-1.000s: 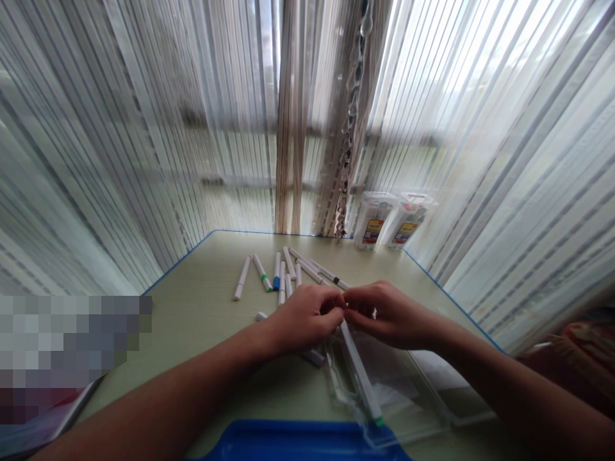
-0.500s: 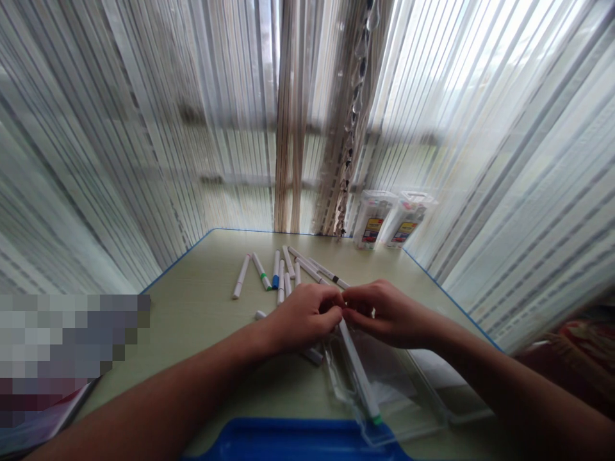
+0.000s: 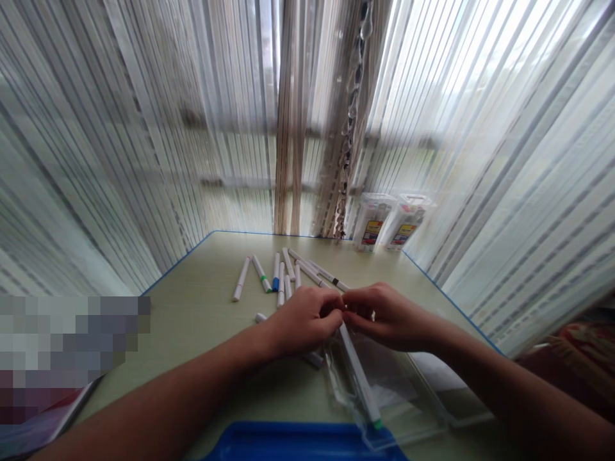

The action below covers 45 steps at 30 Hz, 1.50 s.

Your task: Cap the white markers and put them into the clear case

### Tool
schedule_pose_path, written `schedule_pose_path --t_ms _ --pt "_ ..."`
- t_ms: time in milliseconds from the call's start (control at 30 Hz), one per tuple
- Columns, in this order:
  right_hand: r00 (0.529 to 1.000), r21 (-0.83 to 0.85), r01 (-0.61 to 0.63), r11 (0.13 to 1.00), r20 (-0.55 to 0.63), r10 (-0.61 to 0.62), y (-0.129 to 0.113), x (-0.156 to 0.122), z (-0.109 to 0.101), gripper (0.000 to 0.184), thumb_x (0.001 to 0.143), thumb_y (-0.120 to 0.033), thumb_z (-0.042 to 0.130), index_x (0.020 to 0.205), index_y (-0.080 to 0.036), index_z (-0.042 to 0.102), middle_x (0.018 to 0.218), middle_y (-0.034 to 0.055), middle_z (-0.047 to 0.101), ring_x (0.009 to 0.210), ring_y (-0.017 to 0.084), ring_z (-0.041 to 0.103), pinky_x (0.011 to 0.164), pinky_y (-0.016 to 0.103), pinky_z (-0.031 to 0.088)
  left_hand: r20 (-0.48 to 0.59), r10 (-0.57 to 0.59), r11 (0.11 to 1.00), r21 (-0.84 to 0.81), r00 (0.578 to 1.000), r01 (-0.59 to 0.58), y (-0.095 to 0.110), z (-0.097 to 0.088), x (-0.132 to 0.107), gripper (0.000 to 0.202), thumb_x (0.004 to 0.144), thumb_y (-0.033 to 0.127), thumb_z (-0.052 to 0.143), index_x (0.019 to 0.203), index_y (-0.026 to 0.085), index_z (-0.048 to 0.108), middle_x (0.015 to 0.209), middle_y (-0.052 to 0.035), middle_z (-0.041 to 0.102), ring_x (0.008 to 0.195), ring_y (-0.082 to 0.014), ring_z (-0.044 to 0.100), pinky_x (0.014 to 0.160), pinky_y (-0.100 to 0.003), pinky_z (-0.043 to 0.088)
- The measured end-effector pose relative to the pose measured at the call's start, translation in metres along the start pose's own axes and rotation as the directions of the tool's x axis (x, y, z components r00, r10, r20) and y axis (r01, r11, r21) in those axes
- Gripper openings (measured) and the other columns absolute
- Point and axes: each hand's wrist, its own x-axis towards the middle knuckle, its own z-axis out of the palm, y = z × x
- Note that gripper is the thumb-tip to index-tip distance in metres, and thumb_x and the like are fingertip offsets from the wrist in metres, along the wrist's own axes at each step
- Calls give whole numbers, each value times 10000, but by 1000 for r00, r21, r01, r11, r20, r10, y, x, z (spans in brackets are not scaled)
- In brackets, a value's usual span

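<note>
My left hand (image 3: pixel 314 315) is closed, its thumb and index finger pinched at the far end of a long white marker with a green tip (image 3: pixel 361 378). The marker lies slanted along the left side of a clear plastic case (image 3: pixel 408 410). Opposite, my right hand (image 3: pixel 384 314) is closed too, its fingertips meeting those of the left by the same end; what they pinch is hidden. Under my left wrist, another marker (image 3: pixel 261 317) is partly covered. Beyond the hands, several white markers lie loose, one with a blue band (image 3: pixel 275 282) and one with green bands (image 3: pixel 262 276).
Two clear packs of markers (image 3: pixel 371 224) stand upright at the table's far right corner. At the near edge is a blue tray-like piece (image 3: pixel 288 442). A pixelated item (image 3: pixel 57 346) covers the left side. String curtains (image 3: pixel 240 160) hang behind the blue-edged table (image 3: pixel 192 282).
The view has shifted very slightly, so the table sits a little lower in it. Both hands keep the same pinched pose, and the marker and case stay in place.
</note>
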Motion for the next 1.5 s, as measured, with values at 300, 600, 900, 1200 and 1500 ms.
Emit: schedule_pose_path --t_ms 300,600,900,1200,1500 --pt "1000 9 10 1000 -7 -10 0 -1 0 168 883 -222 518 746 -147 580 598 -22 542 536 82 474 513 198 327 14 89 991 95 996 -90 5 -1 -5 158 828 178 488 838 147 642 693 -9 618 630 -125 546 591 -227 348" --pt "1000 -30 2 1000 5 -2 -1 -1 -1 130 845 -178 532 734 -141 589 616 -11 570 550 91 495 526 206 333 43 114 969 215 993 -121 10 -1 -6 146 842 213 491 852 157 626 694 -19 612 599 -125 534 577 -232 342" --pt "999 -31 2 1000 33 -1 -7 -3 -1 105 790 -116 544 805 -132 647 657 10 614 584 114 528 560 223 360 39 76 989 122 996 -81 16 3 -8 129 800 173 509 802 155 637 631 -5 582 553 -117 502 541 -230 323" --pt "999 -23 -17 1000 37 18 -8 -2 -2 103 783 -110 547 784 -129 648 648 14 624 580 117 540 560 221 373 16 62 994 92 998 -63 16 3 -9 127 791 167 515 786 153 641 600 5 557 540 -112 476 529 -227 306" --pt "999 -12 -10 1000 40 11 -8 -2 -3 83 792 -126 550 770 -128 630 638 7 606 574 111 526 556 216 376 30 70 990 120 997 -73 17 1 -9 121 797 179 518 766 152 632 615 -2 574 545 -113 489 533 -227 315"
